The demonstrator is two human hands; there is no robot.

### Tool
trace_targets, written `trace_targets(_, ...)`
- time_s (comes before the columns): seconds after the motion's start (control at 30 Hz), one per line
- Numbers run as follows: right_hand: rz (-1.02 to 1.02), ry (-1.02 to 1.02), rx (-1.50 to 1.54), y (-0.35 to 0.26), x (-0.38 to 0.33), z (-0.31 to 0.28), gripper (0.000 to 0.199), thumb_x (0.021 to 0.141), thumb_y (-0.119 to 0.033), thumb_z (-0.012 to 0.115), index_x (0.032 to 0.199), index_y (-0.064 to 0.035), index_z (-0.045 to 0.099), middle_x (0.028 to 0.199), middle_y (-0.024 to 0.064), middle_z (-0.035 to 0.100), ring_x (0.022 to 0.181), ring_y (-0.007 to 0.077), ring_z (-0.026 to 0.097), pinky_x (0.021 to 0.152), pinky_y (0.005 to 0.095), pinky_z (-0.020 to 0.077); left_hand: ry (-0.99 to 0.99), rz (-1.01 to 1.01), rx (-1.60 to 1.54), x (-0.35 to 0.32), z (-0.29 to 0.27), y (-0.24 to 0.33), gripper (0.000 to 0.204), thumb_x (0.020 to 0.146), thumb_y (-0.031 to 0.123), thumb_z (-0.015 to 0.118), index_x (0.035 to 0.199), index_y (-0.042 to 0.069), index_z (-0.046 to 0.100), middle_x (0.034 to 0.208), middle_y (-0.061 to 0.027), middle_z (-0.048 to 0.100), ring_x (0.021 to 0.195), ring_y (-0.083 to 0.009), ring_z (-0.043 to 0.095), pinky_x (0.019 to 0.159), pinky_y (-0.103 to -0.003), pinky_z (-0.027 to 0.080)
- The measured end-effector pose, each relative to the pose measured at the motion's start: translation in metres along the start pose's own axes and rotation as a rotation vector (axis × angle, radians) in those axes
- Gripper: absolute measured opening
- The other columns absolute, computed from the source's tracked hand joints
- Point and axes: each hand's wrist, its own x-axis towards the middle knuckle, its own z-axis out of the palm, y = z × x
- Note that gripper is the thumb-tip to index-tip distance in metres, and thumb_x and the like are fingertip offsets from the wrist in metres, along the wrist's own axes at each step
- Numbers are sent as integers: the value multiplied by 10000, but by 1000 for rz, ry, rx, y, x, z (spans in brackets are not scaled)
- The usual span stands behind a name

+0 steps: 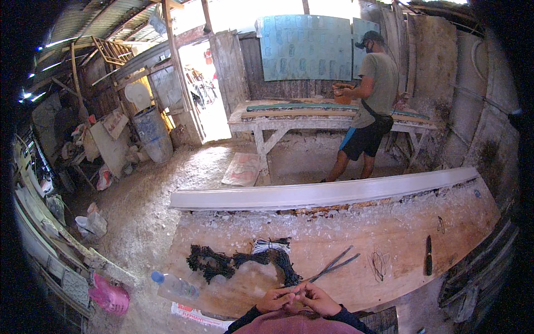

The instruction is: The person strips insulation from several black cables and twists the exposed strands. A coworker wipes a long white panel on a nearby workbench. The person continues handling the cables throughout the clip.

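Your left hand (275,300) and right hand (318,299) meet at the near edge of the bench, fingertips pressed together around something thin and dark; whether you pinch a strand or only touch fingers, I cannot tell, because it is too small to make out. Just beyond your fingertips lies the tangled bundle of black cord (239,260), spread in clumps across the long, worn wooden workbench (400,234), and a small coil of pale and dark string (271,244) sits touching its far side. To the right of your hands, two thin dark metal rods (334,264) lie crossed on the board. Farther right lie a loop of fine wire (379,264) and, well apart, a dark-handled knife (428,255). Along the far edge of the bench runs a long pale moulded plank (322,193). At the bench's left end a clear plastic bottle with a blue cap (173,286) lies on its side. Beyond, another person (371,100) stands at a second table (267,118).
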Motion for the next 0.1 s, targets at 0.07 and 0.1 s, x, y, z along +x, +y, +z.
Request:
trace_targets(0.07,-24,-41,-47,2,1,-1,164,861,-154,527,1001,-78,489,924,16,515,885,91,472,802,246,385,-93,52,-35,5,-8,-14,295,879,259,499,1104,73,545,786,16,561,660,-61,483,600,-200,411)
trace_targets(0.1,-23,-36,27,2,-2,-1,185,866,-157,520,1028,-78,477,956,24,510,895,108,472,806,246,378,-134,36,-56,6,-10,-24,295,879,259,499,1104,73,545,786,16,561,660,-61,483,600,-200,411)
